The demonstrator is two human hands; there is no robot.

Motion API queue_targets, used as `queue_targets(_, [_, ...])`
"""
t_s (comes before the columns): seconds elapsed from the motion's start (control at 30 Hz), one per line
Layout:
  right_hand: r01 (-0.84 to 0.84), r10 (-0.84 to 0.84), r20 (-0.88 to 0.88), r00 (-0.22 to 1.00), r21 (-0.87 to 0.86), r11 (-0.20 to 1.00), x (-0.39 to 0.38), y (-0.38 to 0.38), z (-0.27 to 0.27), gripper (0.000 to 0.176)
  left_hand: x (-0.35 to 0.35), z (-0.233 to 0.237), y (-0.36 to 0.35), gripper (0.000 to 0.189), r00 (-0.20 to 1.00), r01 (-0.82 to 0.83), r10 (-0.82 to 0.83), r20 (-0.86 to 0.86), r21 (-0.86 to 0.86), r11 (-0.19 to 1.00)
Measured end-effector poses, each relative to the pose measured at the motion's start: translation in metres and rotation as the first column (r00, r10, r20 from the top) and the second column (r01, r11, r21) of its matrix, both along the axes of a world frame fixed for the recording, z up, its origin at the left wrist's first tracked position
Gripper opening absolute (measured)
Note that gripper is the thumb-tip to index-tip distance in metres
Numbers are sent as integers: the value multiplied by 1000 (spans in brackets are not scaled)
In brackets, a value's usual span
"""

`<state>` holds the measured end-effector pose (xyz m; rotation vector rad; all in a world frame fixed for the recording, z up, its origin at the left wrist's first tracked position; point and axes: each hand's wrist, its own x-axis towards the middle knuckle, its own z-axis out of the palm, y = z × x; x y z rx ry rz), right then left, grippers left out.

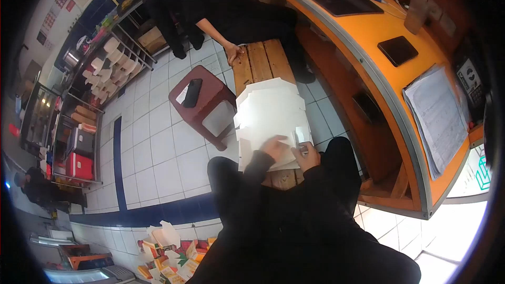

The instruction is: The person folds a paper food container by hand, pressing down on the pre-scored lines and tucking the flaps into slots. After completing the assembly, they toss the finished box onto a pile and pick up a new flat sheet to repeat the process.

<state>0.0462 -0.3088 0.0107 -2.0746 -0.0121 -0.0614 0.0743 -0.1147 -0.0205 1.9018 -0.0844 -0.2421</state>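
Note:
A stack of flat white cardboard sheets [271,115] lies on a wooden bench [260,60] in front of me. My left hand [274,147] rests flat on the near end of the stack, fingers spread over the top sheet. My right hand [306,155] pinches the near right corner of the top sheet, where a small flap stands up. Both sleeves are black.
Another person in black sits at the bench's far end, one hand [233,52] on the wood. A red stool [202,102] with a phone [192,92] stands left. An orange curved counter [368,37] with papers [436,115] runs right. Folded boxes [168,255] lie on the floor behind.

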Motion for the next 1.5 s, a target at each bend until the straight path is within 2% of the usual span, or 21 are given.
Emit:
queue_targets(0.03, [-2, 4, -80, 997, 26, 1000, -2, 0, 1, 21, -6, 10, 16, 36, 968, -143, 114, 223, 118, 983])
queue_targets(0.07, [5, -3, -87, 996, 31, 1000, -1, 0, -8, 21, -24, 71, 21, 28, 925, -363, 309, 221, 279, 889])
queue_targets(0.1, [16, -11, -73, 997, 63, 998, 1, -1, -22, 23, -26, 62, 48, 21, 854, -483, 374, 363, 283, 829])
queue_targets(0.17, [28, -21, -68, 997, 103, 994, 2, -6, -28, 25, -45, 61, 87, 25, 662, -744, 633, 400, 258, 616])
queue_targets(0.2, [53, -47, -70, 996, 77, 996, 3, -8, -17, 24, -53, 48, 98, 25, 662, -745, 632, 402, 267, 611])
queue_targets(0.3, [62, -53, -64, 997, 158, 985, 4, -9, 1, 22, -60, 11, 127, 41, 739, -640, 617, -269, 4, 768])
queue_targets(0.37, [35, -19, -78, 997, 209, 977, 5, -2, 8, 17, -64, -36, 131, 50, 868, -472, 383, -315, -285, 835])
queue_targets(0.4, [23, -7, -76, 997, 201, 979, 5, -2, 6, 17, -67, 14, 104, 53, 841, -504, 315, -440, -424, 752])
queue_targets(0.5, [-21, 19, 14, 1000, 231, 973, 6, -5, 1, 17, -69, 55, 86, 54, 798, -571, 224, -560, -582, 579])
queue_targets(0.53, [-15, 13, 9, 1000, 257, 966, 5, -5, 1, 17, -69, 52, 87, 54, 798, -572, 226, -558, -586, 573])
queue_targets(0.6, [-14, 13, 6, 1000, 283, 959, 5, -5, 0, 18, -68, 53, 86, 55, 899, -417, 240, -367, -547, 726])
queue_targets(0.73, [-31, 21, 62, 998, 164, 986, 4, -7, -2, 19, -66, 52, 79, 56, 869, -465, 259, -422, -519, 717])
queue_targets(0.8, [-40, 32, 76, 997, 111, 993, 1, -4, 5, 19, -63, 41, 81, 52, 874, -444, 278, -399, -422, 790])
queue_targets(0.9, [61, -70, 27, 997, 253, 965, -8, 7, 41, 21, -65, 66, 63, 46, 804, -586, 429, -412, -423, 691])
queue_targets(0.93, [46, -58, 297, 953, 47, 998, -13, 9, 56, 25, -64, 66, 61, 46, 800, -592, 437, -411, -428, 683])
queue_targets(0.97, [85, 13, 540, 842, -157, 984, -18, 12, 69, 28, -64, 66, 60, 45, 773, -634, 489, -403, -474, 612])
queue_targets(1.1, [-400, 510, 472, 719, -319, 859, -57, 37, 105, 33, -55, 34, 59, 49, 648, -752, 676, -352, -435, 494])
queue_targets(1.2, [-414, 569, 486, 663, -396, 820, -67, 56, 73, 30, -57, 42, 52, 50, 631, -774, 678, -376, -365, 518])
queue_targets(1.27, [-387, 552, 503, 666, -400, 831, -65, 62, 60, 23, -58, 45, 42, 49, 634, -754, 721, -278, -429, 497])
queue_targets(1.4, [-246, 343, 454, 822, -259, 934, -63, 64, 57, 16, -55, 36, 30, 48, 604, -639, 797, -11, -603, 477])
queue_targets(1.5, [-188, 257, 388, 885, -206, 960, -63, 65, 60, 16, -59, 42, 21, 51, 673, -599, 735, -83, -644, 476])
